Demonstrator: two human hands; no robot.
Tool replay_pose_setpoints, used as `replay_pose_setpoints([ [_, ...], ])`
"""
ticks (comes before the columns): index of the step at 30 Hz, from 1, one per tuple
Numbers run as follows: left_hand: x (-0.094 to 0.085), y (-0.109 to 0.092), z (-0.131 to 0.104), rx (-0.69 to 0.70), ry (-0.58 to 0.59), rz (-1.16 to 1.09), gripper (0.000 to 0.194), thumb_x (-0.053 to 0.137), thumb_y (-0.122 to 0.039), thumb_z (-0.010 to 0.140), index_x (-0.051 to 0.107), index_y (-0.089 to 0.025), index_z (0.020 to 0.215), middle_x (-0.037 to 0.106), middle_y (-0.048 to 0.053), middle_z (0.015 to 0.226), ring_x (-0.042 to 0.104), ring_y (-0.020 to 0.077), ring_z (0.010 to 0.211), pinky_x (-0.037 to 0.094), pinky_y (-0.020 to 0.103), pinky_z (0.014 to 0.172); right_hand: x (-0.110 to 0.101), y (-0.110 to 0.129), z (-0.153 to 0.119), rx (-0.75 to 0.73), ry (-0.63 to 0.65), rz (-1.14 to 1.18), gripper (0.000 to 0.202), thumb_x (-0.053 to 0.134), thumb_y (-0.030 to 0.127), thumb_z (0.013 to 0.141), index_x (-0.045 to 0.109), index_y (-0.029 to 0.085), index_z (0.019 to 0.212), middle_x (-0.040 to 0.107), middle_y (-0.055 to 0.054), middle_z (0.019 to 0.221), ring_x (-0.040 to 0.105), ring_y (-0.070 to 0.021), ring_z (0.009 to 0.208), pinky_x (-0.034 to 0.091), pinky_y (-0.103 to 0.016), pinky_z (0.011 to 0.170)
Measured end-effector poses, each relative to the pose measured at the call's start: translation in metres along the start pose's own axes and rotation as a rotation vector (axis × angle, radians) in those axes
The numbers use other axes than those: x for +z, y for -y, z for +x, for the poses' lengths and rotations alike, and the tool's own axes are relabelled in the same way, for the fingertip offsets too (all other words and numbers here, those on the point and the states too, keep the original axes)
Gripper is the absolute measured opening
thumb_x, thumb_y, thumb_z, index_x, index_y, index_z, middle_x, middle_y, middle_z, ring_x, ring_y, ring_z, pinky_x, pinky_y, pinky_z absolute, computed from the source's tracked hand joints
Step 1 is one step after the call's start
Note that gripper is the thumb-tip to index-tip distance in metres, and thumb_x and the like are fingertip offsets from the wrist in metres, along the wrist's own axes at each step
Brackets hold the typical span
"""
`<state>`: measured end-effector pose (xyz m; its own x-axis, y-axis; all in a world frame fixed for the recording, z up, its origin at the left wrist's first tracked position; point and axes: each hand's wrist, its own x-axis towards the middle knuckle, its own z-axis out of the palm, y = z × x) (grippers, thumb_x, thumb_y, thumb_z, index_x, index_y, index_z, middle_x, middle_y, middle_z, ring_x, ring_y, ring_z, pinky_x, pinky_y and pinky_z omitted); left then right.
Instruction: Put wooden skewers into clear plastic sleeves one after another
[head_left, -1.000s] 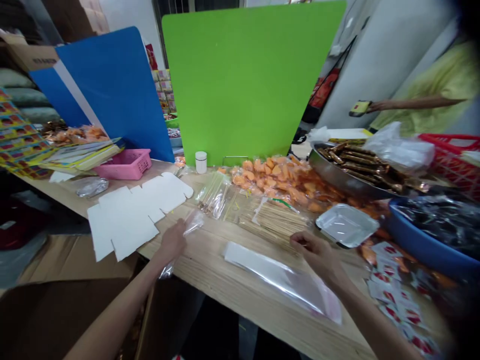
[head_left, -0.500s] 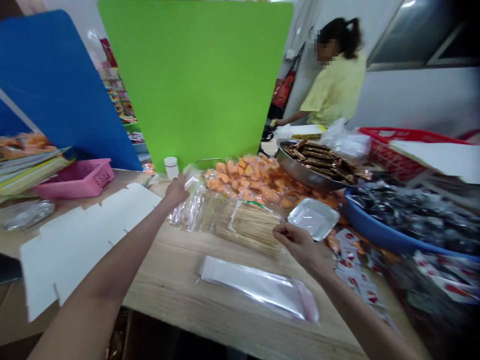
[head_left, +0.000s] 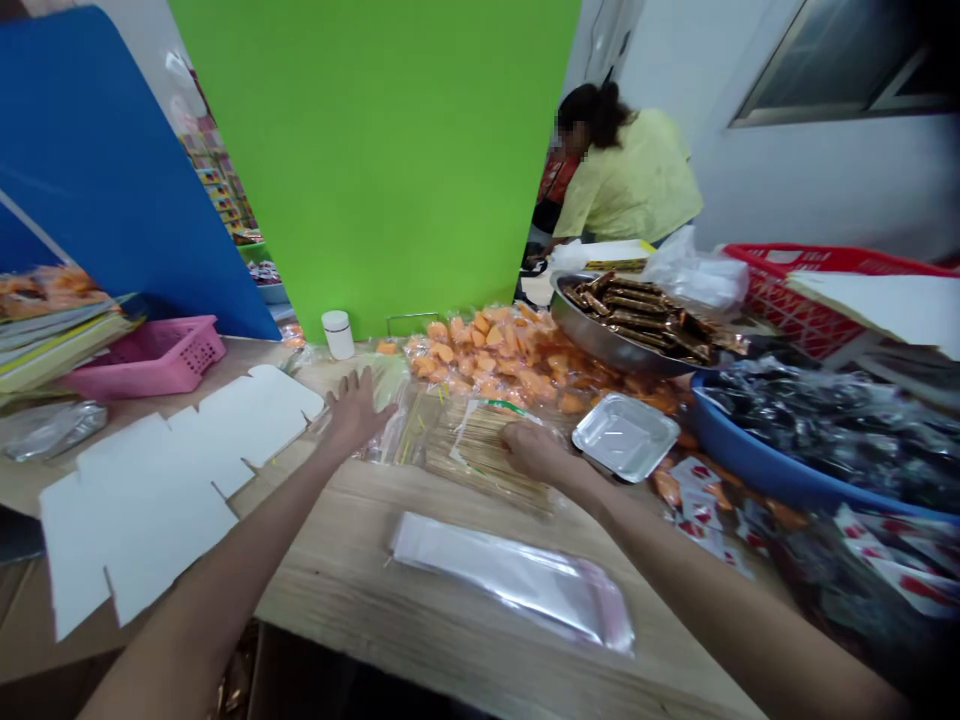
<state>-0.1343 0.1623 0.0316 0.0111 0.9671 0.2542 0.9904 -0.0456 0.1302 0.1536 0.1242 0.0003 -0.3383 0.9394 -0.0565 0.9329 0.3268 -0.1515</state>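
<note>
My left hand (head_left: 355, 410) lies with fingers spread over clear plastic packets (head_left: 391, 432) left of the sticks. Over the bundle of thin wooden sticks (head_left: 480, 440) in clear wrap, the fingers of my right hand (head_left: 536, 450) are curled. Whatever they may hold is hidden by the hand. Just right of it sits a foil tray (head_left: 626, 436), with nothing seen in it but a small bright line. A stack of long clear plastic sleeves (head_left: 510, 580) lies nearer to me on the wooden table (head_left: 352, 560).
Orange wrapped pieces (head_left: 487, 350) are heaped behind the sticks. A metal bowl (head_left: 562, 310) of brown-wrapped bars and a blue tub (head_left: 750, 470) of dark packets stand right. White card (head_left: 172, 470), a pink basket (head_left: 150, 365) and a white jar (head_left: 338, 335) are left. A person (head_left: 637, 180) bends beyond the green board (head_left: 375, 150).
My left hand has come down toward me, its fingers now spread. My right hand has moved left from the edge of the sticks onto them. The person behind has bent lower.
</note>
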Motion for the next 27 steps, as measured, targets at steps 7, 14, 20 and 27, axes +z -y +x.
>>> replay_pose_setpoints([
  [7,-0.002,-0.021,-0.131,0.164,-0.084,-0.127,0.048,0.056,-0.035,0.076,0.049,-0.015,0.119,0.045,0.016,0.133,0.029,0.0349,0.13,0.025,0.055,0.101,-0.002,0.003,-0.001,-0.015,0.037,-0.157,0.024,0.044,0.012,0.079,0.067,0.01,0.086,0.068,-0.017,0.092,0.063,-0.0251,0.088,0.043,-0.028,0.07],
  [14,0.0,-0.057,-0.195,0.19,-0.165,-0.49,0.021,0.059,-0.021,0.072,0.062,-0.017,0.092,0.062,0.01,0.105,0.045,0.0293,0.115,0.036,0.048,0.098,-0.014,0.009,-0.01,-0.025,0.027,-0.217,0.029,0.041,0.004,0.077,0.066,0.011,0.088,0.068,-0.016,0.093,0.063,-0.0268,0.09,0.044,-0.032,0.07],
  [20,-0.019,-0.096,-0.196,0.158,-0.038,-0.817,0.011,0.06,-0.017,0.069,0.064,-0.016,0.079,0.065,0.007,0.084,0.056,0.0228,0.09,0.045,0.038,0.083,-0.026,0.008,-0.028,0.011,0.007,-0.14,0.028,0.041,0.002,0.076,0.065,0.01,0.087,0.067,-0.017,0.096,0.062,-0.0233,0.091,0.043,-0.027,0.071],
  [27,-0.019,-0.117,-0.187,-0.156,0.367,-1.442,0.025,0.055,-0.037,0.078,0.062,-0.014,0.072,0.065,0.005,0.071,0.06,0.0154,0.068,0.044,0.026,0.063,-0.044,0.009,-0.074,-0.021,0.147,0.172,0.026,0.036,0.012,0.081,0.059,0.013,0.069,0.065,-0.005,0.062,0.06,-0.0121,0.057,0.039,-0.019,0.05],
])
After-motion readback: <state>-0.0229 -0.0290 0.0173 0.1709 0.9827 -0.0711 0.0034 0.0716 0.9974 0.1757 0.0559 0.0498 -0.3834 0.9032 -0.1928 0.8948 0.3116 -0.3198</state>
